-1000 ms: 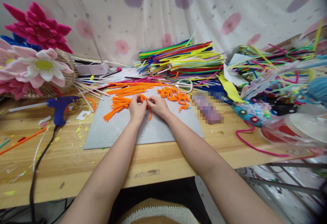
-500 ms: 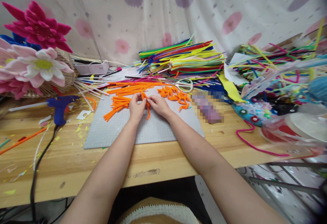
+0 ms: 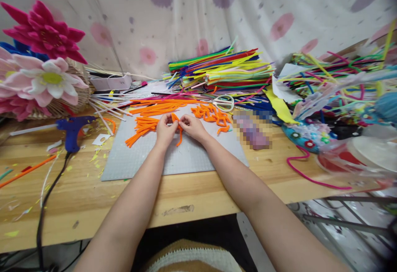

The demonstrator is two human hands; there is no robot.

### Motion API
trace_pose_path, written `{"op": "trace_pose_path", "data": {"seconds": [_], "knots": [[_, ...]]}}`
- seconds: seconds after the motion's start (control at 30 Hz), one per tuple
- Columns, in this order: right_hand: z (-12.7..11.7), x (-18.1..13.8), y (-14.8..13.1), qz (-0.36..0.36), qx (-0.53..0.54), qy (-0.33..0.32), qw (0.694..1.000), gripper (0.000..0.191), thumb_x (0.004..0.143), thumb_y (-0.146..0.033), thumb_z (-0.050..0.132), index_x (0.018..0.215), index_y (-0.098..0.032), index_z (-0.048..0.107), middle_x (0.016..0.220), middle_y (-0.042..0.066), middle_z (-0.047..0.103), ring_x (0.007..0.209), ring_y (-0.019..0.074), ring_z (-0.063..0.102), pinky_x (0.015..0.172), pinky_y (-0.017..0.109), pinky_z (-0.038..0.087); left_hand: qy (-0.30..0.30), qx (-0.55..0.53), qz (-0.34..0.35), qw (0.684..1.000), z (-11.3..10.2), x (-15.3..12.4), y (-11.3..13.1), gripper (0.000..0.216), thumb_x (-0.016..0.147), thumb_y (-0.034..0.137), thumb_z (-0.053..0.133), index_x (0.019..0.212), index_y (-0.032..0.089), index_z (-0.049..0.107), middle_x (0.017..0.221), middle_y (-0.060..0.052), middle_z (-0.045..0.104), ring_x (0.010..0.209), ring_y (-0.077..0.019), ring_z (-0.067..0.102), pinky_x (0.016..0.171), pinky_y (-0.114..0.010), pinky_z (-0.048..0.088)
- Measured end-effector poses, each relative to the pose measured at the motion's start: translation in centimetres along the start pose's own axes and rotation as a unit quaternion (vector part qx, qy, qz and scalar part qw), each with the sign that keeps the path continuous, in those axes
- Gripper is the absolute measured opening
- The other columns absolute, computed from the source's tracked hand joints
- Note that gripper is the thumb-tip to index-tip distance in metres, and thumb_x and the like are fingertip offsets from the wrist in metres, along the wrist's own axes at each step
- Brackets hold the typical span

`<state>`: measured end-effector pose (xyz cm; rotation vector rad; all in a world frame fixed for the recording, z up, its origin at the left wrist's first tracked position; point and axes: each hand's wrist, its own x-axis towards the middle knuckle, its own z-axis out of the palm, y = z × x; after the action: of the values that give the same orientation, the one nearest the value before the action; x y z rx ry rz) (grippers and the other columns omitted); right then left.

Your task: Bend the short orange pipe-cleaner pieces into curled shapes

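Between my fingers is an orange pipe cleaner [image 3: 179,136], bent at the top, with one end hanging down over the grey cutting mat [image 3: 192,160]. My left hand [image 3: 166,129] pinches it from the left. From the right, my right hand [image 3: 192,127] closes its fingertips on the same piece. Left of my hands lies a bunch of short orange pipe cleaners [image 3: 141,130]. On the mat's right side is a heap of bent orange pieces [image 3: 212,115]. Longer orange stems [image 3: 155,107] lie along the mat's back edge.
A blue glue gun [image 3: 73,133] with a black cord lies on the left. White-handled scissors [image 3: 226,103] rest behind the mat. Stacked coloured pipe cleaners [image 3: 221,69] line the back. Felt-like flowers [image 3: 51,77] stand at left; a plastic tub [image 3: 362,156] sits at right.
Both hands stay at the same spot over the mat. The fingers of my right hand have shifted slightly on the pipe cleaner, and its hanging end has swung a little left.
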<state>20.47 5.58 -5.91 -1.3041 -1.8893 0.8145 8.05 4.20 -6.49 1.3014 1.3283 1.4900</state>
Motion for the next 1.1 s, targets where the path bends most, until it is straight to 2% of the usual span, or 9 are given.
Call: {"op": "trace_pose_path", "data": {"seconds": [0.17,0.5,0.63,0.73,0.83,0.93,1.03,1.1], "knots": [[0.2,0.1,0.2,0.0,-0.001,0.012,1.0,0.014,0.077,-0.03,0.05,0.075,-0.019,0.057,0.072,-0.001,0.064,0.065,0.0106,0.057,0.062,0.022,0.041,0.006,0.007,0.004,1.0,0.0,-0.1,0.1,0.016,0.064,0.021,0.057,0.08,0.019,0.053,0.08,-0.001,0.059,0.072,-0.0114,0.056,0.059,-0.022,0.048],[-0.1,-0.4,-0.7,0.002,-0.023,0.025,0.999,0.013,0.077,-0.028,0.049,0.078,-0.019,0.059,0.076,-0.001,0.064,0.069,0.011,0.057,0.068,0.023,0.042,0.043,0.074,0.049,0.995,0.1,-0.1,0.5,0.015,0.063,0.01,0.052,0.075,0.019,0.052,0.073,0.003,0.057,0.067,-0.0094,0.053,0.065,-0.022,0.043],[-0.1,-0.4,-0.7,0.002,-0.031,0.037,0.999,0.013,0.077,-0.028,0.049,0.077,-0.019,0.059,0.077,0.0,0.064,0.07,0.0114,0.057,0.068,0.024,0.042,0.047,0.085,0.048,0.994,0.0,0.0,0.2,0.013,0.065,0.013,0.054,0.076,0.019,0.053,0.074,0.001,0.059,0.069,-0.0104,0.054,0.067,-0.023,0.044],[0.0,-0.3,-0.5,-0.001,-0.032,0.043,0.999,0.012,0.077,-0.028,0.049,0.077,-0.019,0.058,0.077,0.0,0.064,0.069,0.0112,0.057,0.068,0.024,0.042,0.034,0.052,0.033,0.998,0.0,-0.1,0.3,0.013,0.066,0.016,0.056,0.078,0.019,0.055,0.076,0.0,0.06,0.07,-0.0112,0.056,0.066,-0.024,0.046],[0.0,-0.2,-0.3,-0.001,-0.006,0.039,0.999,0.012,0.077,-0.029,0.05,0.075,-0.019,0.057,0.074,-0.001,0.063,0.067,0.0107,0.056,0.066,0.023,0.042,0.007,-0.033,-0.016,0.999,0.0,-0.2,0.9,0.017,0.065,0.022,0.06,0.08,0.018,0.056,0.077,0.0,0.06,0.067,-0.0113,0.056,0.057,-0.023,0.047],[-0.1,-0.1,-0.2,0.002,0.078,0.007,0.997,0.016,0.076,-0.034,0.053,0.079,-0.018,0.055,0.07,-0.001,0.06,0.065,0.0107,0.056,0.062,0.023,0.042,0.006,-0.095,-0.069,0.993,-0.1,-0.1,1.3,0.02,0.061,0.027,0.065,0.077,0.016,0.057,0.074,0.0,0.061,0.061,-0.0114,0.057,0.052,-0.023,0.047],[-0.2,-0.1,0.0,-0.001,0.163,-0.053,0.985,0.024,0.072,-0.038,0.056,0.085,-0.018,0.052,0.067,-0.003,0.058,0.062,0.0102,0.054,0.058,0.022,0.04,0.019,-0.113,-0.076,0.991,-0.4,0.1,1.1,0.019,0.058,0.025,0.067,0.073,0.015,0.06,0.072,-0.001,0.064,0.062,-0.0116,0.059,0.057,-0.024,0.048],[-0.2,0.0,0.1,-0.002,0.176,-0.072,0.982,0.024,0.071,-0.037,0.056,0.085,-0.018,0.051,0.065,-0.004,0.056,0.059,0.0093,0.052,0.057,0.021,0.038,0.018,-0.106,-0.072,0.992,-0.5,0.3,0.9,0.02,0.058,0.025,0.067,0.074,0.014,0.062,0.073,-0.002,0.066,0.065,-0.0125,0.06,0.062,-0.025,0.049]]}}
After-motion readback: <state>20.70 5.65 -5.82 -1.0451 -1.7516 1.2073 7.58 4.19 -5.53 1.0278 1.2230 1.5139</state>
